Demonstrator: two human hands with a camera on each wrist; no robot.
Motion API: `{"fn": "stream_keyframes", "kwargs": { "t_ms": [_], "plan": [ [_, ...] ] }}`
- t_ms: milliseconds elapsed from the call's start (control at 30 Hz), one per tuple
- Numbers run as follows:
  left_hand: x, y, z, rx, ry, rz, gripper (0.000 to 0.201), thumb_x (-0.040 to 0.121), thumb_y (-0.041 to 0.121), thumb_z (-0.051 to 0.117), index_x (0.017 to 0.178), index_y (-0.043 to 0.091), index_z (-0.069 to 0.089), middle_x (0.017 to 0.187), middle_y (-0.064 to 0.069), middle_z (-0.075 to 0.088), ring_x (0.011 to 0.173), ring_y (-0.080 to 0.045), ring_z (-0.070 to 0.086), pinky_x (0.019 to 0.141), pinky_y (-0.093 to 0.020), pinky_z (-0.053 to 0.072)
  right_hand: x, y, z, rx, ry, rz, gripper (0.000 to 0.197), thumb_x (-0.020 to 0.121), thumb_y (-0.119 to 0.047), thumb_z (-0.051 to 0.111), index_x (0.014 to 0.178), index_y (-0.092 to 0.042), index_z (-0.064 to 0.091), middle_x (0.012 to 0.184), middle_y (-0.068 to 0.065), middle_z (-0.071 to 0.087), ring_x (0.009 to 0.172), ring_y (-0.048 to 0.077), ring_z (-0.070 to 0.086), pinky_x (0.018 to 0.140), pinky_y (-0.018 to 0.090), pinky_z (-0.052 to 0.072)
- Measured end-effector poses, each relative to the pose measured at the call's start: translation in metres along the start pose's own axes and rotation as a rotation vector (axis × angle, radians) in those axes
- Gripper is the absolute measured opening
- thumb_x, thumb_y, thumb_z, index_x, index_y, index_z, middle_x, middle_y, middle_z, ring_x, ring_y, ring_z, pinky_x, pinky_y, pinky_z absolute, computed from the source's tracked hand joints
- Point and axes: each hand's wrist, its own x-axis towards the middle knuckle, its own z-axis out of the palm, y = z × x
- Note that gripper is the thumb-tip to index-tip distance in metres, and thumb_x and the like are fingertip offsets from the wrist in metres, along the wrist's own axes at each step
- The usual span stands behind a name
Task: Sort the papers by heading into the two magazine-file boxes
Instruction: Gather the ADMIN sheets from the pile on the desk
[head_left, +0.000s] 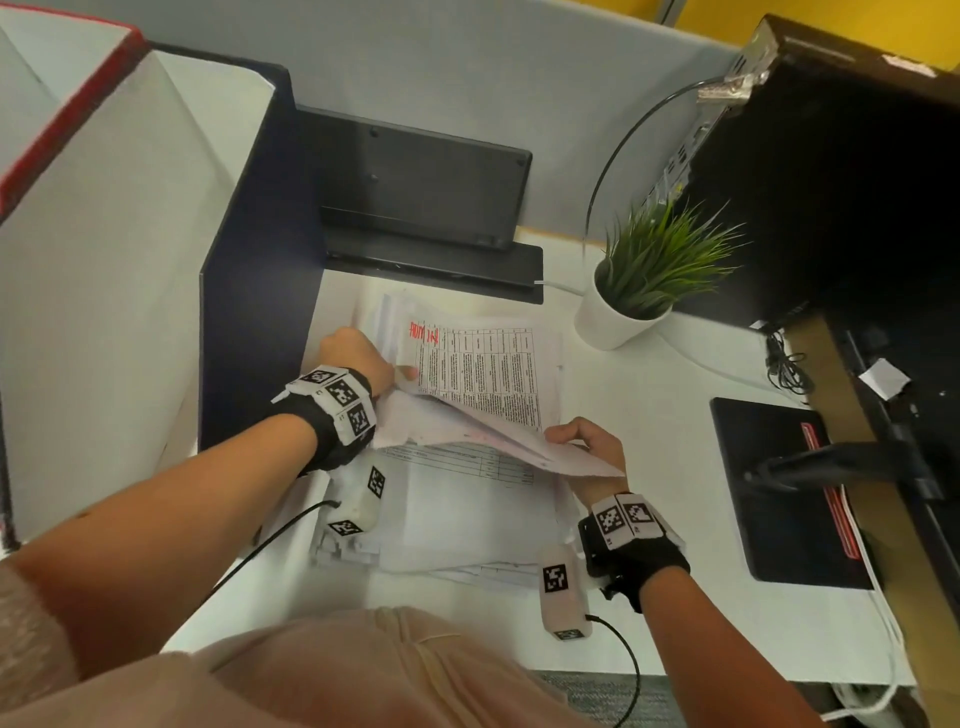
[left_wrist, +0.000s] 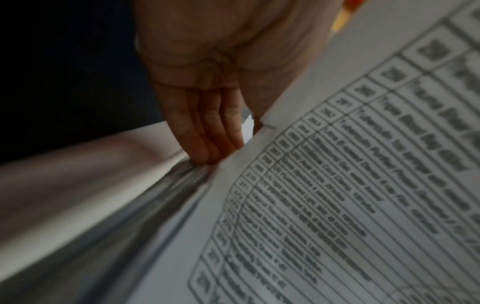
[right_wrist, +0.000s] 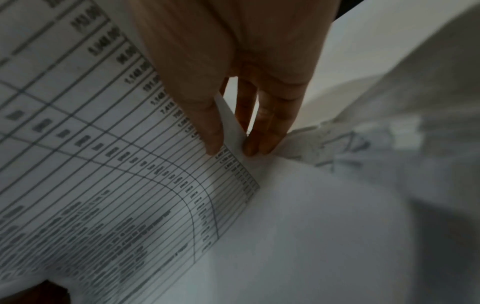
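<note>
- A loose pile of printed papers (head_left: 467, 499) lay on the white bench (head_left: 670, 467), in front of the person and just right of two tall magazine-file boxes (head_left: 130, 234) standing at the left.
- The left hand (head_left: 358, 358) lay at the far left edge of the pile; its grip had the thumb on top of a table-printed sheet with a red heading (head_left: 483, 364) and the fingers (left_wrist: 205, 131) tucked beneath.
- The right hand (head_left: 592, 441) pinched the near right corner of the lifted sheets (head_left: 467, 431), thumb (right_wrist: 205, 123) on the printed face and fingers behind.
- The lifted sheets bowed and sagged between the two hands, so the paper looked thin, light and floppy.
- The sheets seemed likely to slide over one another and crease easily.
- Taking an edge or corner between thumb and fingers, with the other hand steadying the pile, looked the safest hold.
</note>
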Motion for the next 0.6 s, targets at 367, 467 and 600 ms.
{"fn": "stream_keyframes", "kwargs": {
  "t_ms": [367, 467, 600],
  "plan": [
    [-0.003, -0.004, 0.005, -0.062, 0.004, 0.214, 0.020, 0.084, 0.014, 0.066, 0.089, -0.005, 0.070, 0.091, -0.018, 0.067, 0.088, -0.030, 0.062, 0.078, -0.034, 0.049, 0.002, -0.009, 0.001, 0.307, 0.034, 0.165, 0.033, 0.068, 0.015, 0.041, 0.043, -0.003, 0.052, 0.086, 0.026, 0.054, 0.076, 0.032, 0.051, 0.069, 0.034, 0.043],
    [0.000, -0.006, 0.009, -0.037, 0.009, 0.256, 0.018, 0.086, 0.012, 0.062, 0.083, -0.004, 0.069, 0.086, -0.018, 0.067, 0.081, -0.030, 0.062, 0.075, -0.035, 0.050, 0.002, -0.011, -0.002, 0.218, 0.025, 0.095, 0.051, 0.068, 0.019, 0.040, 0.030, -0.014, 0.053, 0.083, 0.025, 0.053, 0.077, 0.031, 0.048, 0.075, 0.036, 0.040],
    [-0.004, -0.008, 0.013, 0.006, 0.126, 0.415, 0.022, 0.089, 0.010, 0.054, 0.074, 0.000, 0.068, 0.071, -0.012, 0.061, 0.067, -0.025, 0.057, 0.063, -0.031, 0.045, 0.008, -0.008, -0.005, 0.190, 0.036, 0.144, 0.050, 0.069, 0.018, 0.039, 0.031, -0.013, 0.051, 0.071, 0.019, 0.051, 0.069, 0.028, 0.048, 0.072, 0.033, 0.042]
  ]
}}
